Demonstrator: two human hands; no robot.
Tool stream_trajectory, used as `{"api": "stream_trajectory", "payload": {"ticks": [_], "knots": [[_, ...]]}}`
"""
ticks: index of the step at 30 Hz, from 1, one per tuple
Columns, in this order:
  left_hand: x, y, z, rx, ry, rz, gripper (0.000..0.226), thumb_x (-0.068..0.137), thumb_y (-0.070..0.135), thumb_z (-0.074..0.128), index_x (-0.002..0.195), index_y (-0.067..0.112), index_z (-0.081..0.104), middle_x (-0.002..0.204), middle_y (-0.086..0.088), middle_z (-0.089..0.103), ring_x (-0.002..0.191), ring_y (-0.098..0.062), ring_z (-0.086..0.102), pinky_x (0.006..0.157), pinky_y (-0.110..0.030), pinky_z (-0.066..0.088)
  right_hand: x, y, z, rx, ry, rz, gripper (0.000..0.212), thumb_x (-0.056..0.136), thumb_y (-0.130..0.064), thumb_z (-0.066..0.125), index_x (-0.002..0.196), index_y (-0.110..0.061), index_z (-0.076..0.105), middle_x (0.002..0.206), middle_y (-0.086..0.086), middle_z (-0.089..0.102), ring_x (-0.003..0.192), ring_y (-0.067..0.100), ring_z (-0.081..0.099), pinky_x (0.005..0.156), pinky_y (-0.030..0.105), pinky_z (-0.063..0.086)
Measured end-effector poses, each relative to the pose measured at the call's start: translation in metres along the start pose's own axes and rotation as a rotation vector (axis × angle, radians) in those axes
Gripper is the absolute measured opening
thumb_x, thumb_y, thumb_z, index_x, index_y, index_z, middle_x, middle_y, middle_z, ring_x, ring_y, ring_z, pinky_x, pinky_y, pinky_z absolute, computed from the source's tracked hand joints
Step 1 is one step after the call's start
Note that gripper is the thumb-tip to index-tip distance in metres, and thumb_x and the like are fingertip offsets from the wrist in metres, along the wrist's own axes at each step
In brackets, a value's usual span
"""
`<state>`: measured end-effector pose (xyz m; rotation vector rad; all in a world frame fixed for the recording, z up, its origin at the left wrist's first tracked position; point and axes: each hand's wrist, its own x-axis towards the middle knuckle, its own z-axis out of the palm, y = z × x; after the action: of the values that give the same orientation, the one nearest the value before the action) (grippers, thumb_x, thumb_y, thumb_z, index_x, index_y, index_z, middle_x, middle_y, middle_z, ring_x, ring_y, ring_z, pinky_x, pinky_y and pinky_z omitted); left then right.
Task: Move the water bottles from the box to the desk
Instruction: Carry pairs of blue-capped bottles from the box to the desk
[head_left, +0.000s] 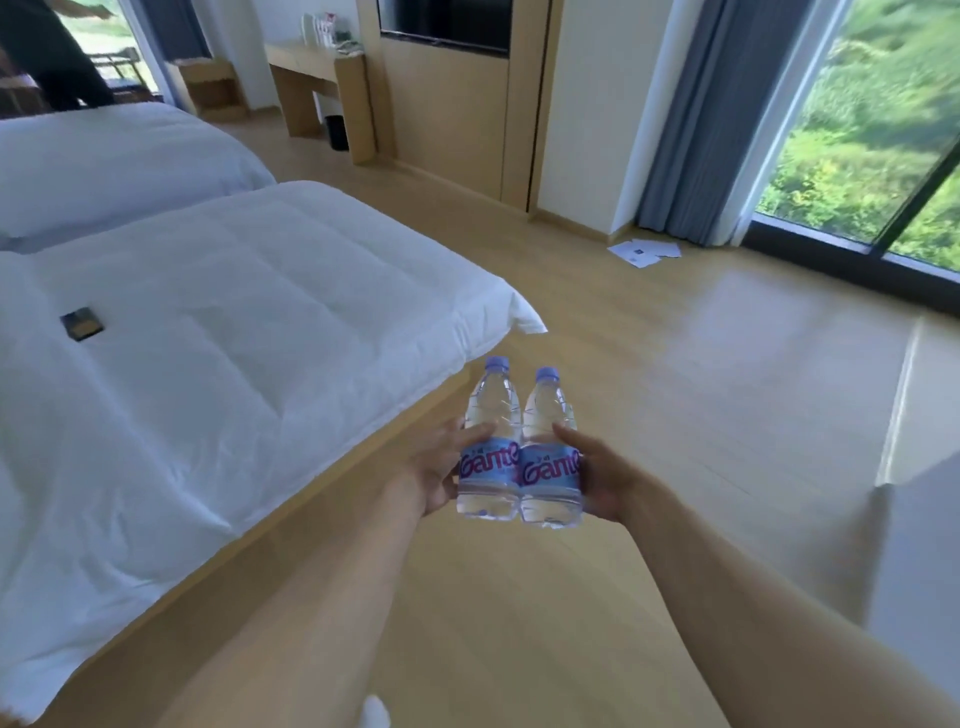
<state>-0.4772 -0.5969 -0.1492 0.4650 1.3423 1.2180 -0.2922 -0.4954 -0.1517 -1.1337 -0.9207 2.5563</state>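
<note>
Axis: left bottle (490, 441) and right bottle (550, 452) upright, caps up, long axes near vertical.
Look: clear plastic, water-filled, lilac caps, blue labels with pink lettering.
Position: side by side, touching, held in the air above the floor (675, 415), beside the bed (208, 338) corner.
Hands: left hand (441, 470) grips left bottle; right hand (597, 467) grips right bottle.
Table (311, 78): far off, by the wall.

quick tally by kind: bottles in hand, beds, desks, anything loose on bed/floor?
Water bottles: 2, left bottle in the left hand, right bottle in the right hand
Beds: 2, near bed, far bed
Desk: 1
Dark card on bed: 1
Paper pile on floor: 1
Total: 7
</note>
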Motion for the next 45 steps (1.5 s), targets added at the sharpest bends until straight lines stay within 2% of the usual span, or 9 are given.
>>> {"api": "stream_trajectory", "payload": {"ticks": [2,7,12,16,22,30,36,42,45], "knots": [[0.018,0.004,0.009,0.001,-0.040,-0.013,0.027,0.093,0.028,0.069,0.116,0.016,0.062,0.092,-0.005,0.072,0.084,-0.023,0.069,0.074,-0.039,0.059,0.000,-0.008,-0.011,0.012,0.058,-0.023,0.063,0.098,-0.039,0.050,0.144,0.003,0.046,0.142,0.029,0.051,0.125,0.040,0.053,0.111,0.052,0.038],[0.073,0.025,0.019,0.059,-0.092,-0.037,0.017,0.090,0.026,0.073,0.102,0.019,0.064,0.081,-0.002,0.070,0.068,-0.016,0.069,0.061,-0.033,0.058,0.021,-0.037,-0.032,0.019,0.193,-0.110,0.057,0.103,-0.035,0.047,0.143,0.004,0.046,0.142,0.030,0.051,0.135,0.043,0.047,0.115,0.054,0.034],[0.138,0.068,0.011,0.153,-0.151,-0.045,0.036,0.088,0.028,0.074,0.120,0.015,0.063,0.098,-0.008,0.067,0.081,-0.024,0.064,0.070,-0.039,0.060,0.062,-0.080,-0.037,-0.061,0.308,-0.200,0.053,0.096,-0.034,0.061,0.135,0.001,0.056,0.133,0.028,0.059,0.125,0.041,0.057,0.102,0.055,0.048],[0.189,0.112,-0.003,0.175,-0.209,-0.059,0.022,0.082,0.028,0.080,0.098,0.025,0.066,0.083,0.000,0.068,0.076,-0.022,0.063,0.071,-0.046,0.060,0.097,-0.123,-0.032,-0.123,0.396,-0.265,0.045,0.089,-0.036,0.069,0.121,-0.006,0.066,0.106,0.016,0.073,0.097,0.030,0.070,0.081,0.046,0.058],[0.252,0.171,-0.017,0.239,-0.298,-0.031,0.040,0.086,0.027,0.076,0.122,0.026,0.060,0.107,-0.011,0.068,0.088,-0.029,0.066,0.083,-0.056,0.058,0.139,-0.183,-0.019,-0.137,0.453,-0.358,0.038,0.083,-0.037,0.074,0.110,-0.011,0.071,0.094,0.011,0.075,0.088,0.026,0.072,0.077,0.045,0.060],[0.318,0.214,-0.006,0.285,-0.334,0.021,0.045,0.083,0.027,0.080,0.124,0.028,0.060,0.103,-0.012,0.071,0.091,-0.034,0.069,0.087,-0.068,0.053,0.172,-0.238,-0.028,-0.129,0.514,-0.404,0.032,0.088,-0.035,0.073,0.109,-0.011,0.070,0.086,0.007,0.075,0.084,0.024,0.072,0.076,0.044,0.060],[0.368,0.234,0.020,0.305,-0.327,0.052,0.048,0.081,0.026,0.081,0.124,0.028,0.060,0.099,-0.014,0.073,0.088,-0.034,0.070,0.085,-0.069,0.053,0.194,-0.277,-0.058,-0.095,0.501,-0.442,0.026,0.091,-0.033,0.070,0.105,-0.011,0.069,0.079,0.006,0.076,0.073,0.020,0.075,0.061,0.038,0.060],[0.425,0.249,0.055,0.328,-0.288,0.041,0.049,0.082,0.027,0.081,0.126,0.027,0.058,0.100,-0.013,0.072,0.091,-0.035,0.069,0.087,-0.068,0.053,0.229,-0.325,-0.111,-0.108,0.476,-0.408,0.033,0.088,-0.038,0.073,0.108,-0.013,0.068,0.084,0.007,0.076,0.081,0.023,0.074,0.074,0.044,0.061],[0.461,0.259,0.083,0.337,-0.257,0.027,0.049,0.083,0.027,0.080,0.127,0.028,0.058,0.101,-0.010,0.073,0.087,-0.029,0.069,0.087,-0.063,0.055,0.246,-0.359,-0.146,-0.112,0.470,-0.395,0.034,0.089,-0.038,0.073,0.111,-0.014,0.067,0.084,0.006,0.075,0.083,0.023,0.073,0.072,0.042,0.061]]}}
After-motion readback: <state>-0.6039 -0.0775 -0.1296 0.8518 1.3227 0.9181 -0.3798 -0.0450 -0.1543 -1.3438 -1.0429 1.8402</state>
